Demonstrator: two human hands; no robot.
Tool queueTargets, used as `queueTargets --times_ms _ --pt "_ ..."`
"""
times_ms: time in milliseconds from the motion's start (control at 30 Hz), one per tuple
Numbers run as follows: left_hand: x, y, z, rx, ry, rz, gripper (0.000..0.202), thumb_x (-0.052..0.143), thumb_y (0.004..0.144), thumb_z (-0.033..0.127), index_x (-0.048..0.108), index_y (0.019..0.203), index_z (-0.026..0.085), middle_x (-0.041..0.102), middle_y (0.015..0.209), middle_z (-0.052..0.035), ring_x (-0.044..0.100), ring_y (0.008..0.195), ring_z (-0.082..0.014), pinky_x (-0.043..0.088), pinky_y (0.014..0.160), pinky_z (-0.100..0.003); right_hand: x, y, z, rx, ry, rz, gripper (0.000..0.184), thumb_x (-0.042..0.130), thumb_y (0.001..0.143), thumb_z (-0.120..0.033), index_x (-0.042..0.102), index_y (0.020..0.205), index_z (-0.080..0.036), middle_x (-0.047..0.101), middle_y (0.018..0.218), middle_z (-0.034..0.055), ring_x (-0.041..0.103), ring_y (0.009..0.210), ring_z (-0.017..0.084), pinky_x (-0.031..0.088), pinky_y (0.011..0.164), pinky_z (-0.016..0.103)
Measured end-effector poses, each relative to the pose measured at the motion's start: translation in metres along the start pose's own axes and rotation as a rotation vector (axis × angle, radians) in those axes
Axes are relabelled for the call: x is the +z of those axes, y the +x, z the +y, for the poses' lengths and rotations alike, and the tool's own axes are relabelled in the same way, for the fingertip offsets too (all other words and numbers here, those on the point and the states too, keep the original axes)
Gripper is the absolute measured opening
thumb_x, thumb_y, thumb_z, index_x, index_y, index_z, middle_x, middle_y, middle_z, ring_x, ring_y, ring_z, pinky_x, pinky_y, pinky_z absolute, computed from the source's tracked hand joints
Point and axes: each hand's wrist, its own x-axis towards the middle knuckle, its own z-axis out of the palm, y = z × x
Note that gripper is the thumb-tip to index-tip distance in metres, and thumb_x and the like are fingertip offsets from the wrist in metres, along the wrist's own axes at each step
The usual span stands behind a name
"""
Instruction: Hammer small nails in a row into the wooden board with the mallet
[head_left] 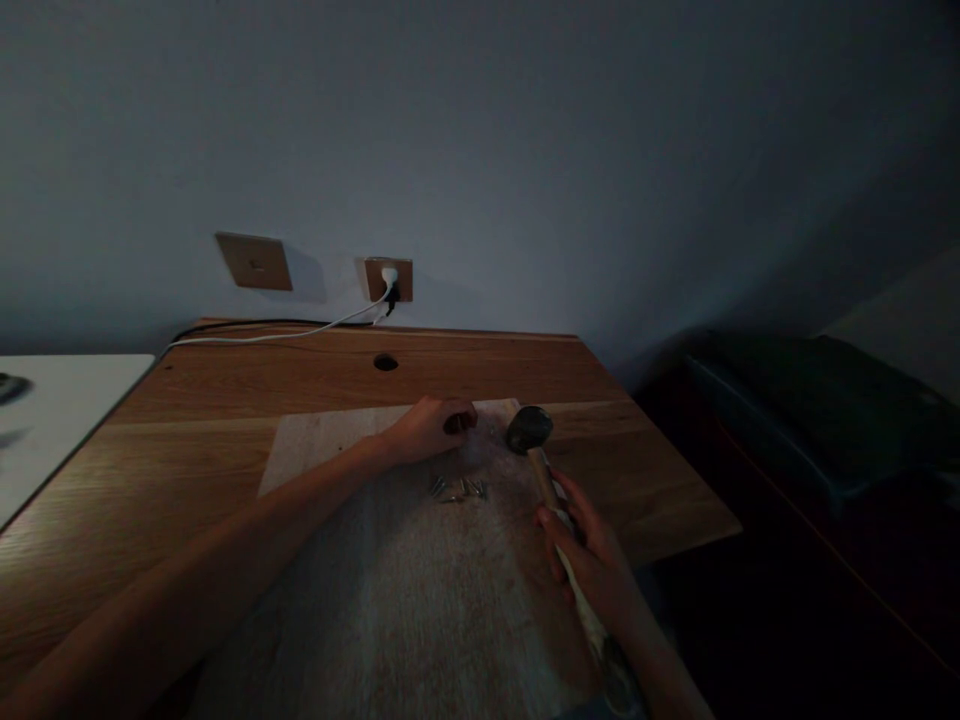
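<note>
My right hand (585, 540) grips the pale wooden handle of a hammer (529, 430). The hammer's thick, dark, rounded head is raised at the right side of a pale wooden board (405, 580). Over the far part of that board, my left hand (435, 428) has its thumb and fingers curled together in a pinch. Whatever sits between those fingertips is too small and dim to make out. Several small metal nails or screws (459, 489) lie loose on the board, just nearer to me than my left hand.
The board rests on a wooden desk (660, 480) set against a wall. A cable hole (385, 362) opens near the desk's back. Cables (285, 335) run from a wall socket (401, 282) along the back edge. A white surface (67, 410) adjoins on the left.
</note>
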Motion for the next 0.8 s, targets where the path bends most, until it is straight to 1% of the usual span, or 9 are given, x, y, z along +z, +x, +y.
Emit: queueTargets --times_ms 100,267,333,467,633,800 --pt "-0.0004 -0.0005 0.0007 0.005 -0.023 -0.007 0.023 0.065 0.078 0.006 0.073 0.097 0.016 0.073 0.086 -0.0024 0.066 0.074 -0.0142 0.05 0.071 -0.025 -0.0006 -0.0005 0.0012 -0.008 -0.005 -0.008 0.076 0.062 0.09 -0.057 0.038 0.15 -0.018 0.05 0.048 -0.0103 0.041 0.035 0.01 0.037 0.032 0.02" --pt "0.0003 -0.0012 -0.0001 0.014 -0.016 -0.002 0.024 0.066 0.08 0.006 0.074 0.1 0.017 0.075 0.093 -0.0041 0.068 0.079 -0.0157 0.051 0.075 -0.026 0.0 -0.0019 -0.0002 -0.008 -0.014 0.002 0.075 0.062 0.089 -0.059 0.041 0.149 -0.018 0.049 0.046 -0.0103 0.039 0.033 0.01 0.034 0.032 0.02" --pt "0.0012 -0.0017 -0.0008 0.017 0.004 0.0 0.023 0.066 0.082 0.009 0.074 0.102 0.018 0.075 0.094 -0.0045 0.068 0.08 -0.0162 0.052 0.076 -0.026 0.0007 -0.0018 -0.0013 -0.009 -0.006 -0.001 0.076 0.063 0.088 -0.06 0.042 0.148 -0.018 0.051 0.048 -0.01 0.039 0.034 0.01 0.034 0.032 0.02" --pt "0.0028 -0.0032 -0.0021 0.034 0.069 -0.001 0.023 0.064 0.087 0.012 0.072 0.107 0.019 0.075 0.098 -0.0054 0.069 0.081 -0.0169 0.053 0.079 -0.028 0.0009 -0.0001 -0.0013 -0.018 -0.007 -0.002 0.075 0.063 0.088 -0.059 0.04 0.147 -0.019 0.056 0.058 -0.0078 0.04 0.035 0.009 0.035 0.031 0.02" --pt "0.0019 -0.0034 -0.0011 -0.007 0.087 -0.007 0.02 0.066 0.086 0.014 0.072 0.105 0.019 0.075 0.097 -0.0047 0.069 0.082 -0.0177 0.052 0.078 -0.027 0.0 0.0013 -0.0007 -0.019 -0.014 -0.004 0.077 0.063 0.087 -0.06 0.039 0.147 -0.017 0.05 0.051 -0.0108 0.039 0.035 0.009 0.035 0.032 0.02" --pt "0.0011 -0.0011 0.0051 -0.037 0.114 0.005 0.016 0.067 0.085 0.016 0.072 0.1 0.019 0.074 0.094 -0.0056 0.068 0.083 -0.0189 0.052 0.078 -0.028 0.0021 -0.0017 -0.0076 0.017 -0.032 0.011 0.081 0.065 0.085 -0.062 0.04 0.147 -0.017 0.051 0.051 -0.01 0.04 0.036 0.01 0.036 0.033 0.021"
